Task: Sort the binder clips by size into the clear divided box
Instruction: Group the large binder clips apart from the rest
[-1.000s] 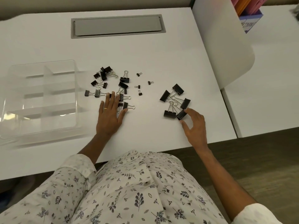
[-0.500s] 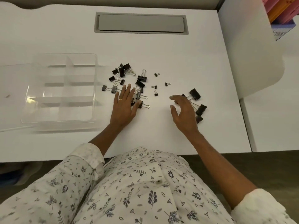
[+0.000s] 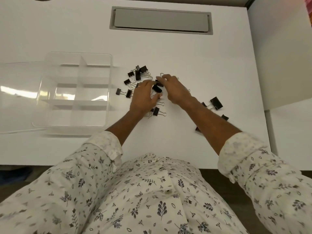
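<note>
While every compartment of the clear plastic divided box [image 3: 108,85] stood empty, to the left of the left hand [image 3: 143,98], sorting had not visibly begun. Both hands met over a scatter of black metal binder clips with silver wire handles [image 3: 157,89] on the white desk [image 3: 185,56]. The left hand's fingers curled over one medium clip, and the right hand [image 3: 174,90] reached its fingertips onto another just beyond it. Whether either hand actually gripped a clip could not be told. More medium clips lay beyond the left hand's fingers, toward the box. Larger black clips [image 3: 216,102] lay to the right of the right forearm. Every clip was left to sort.
</note>
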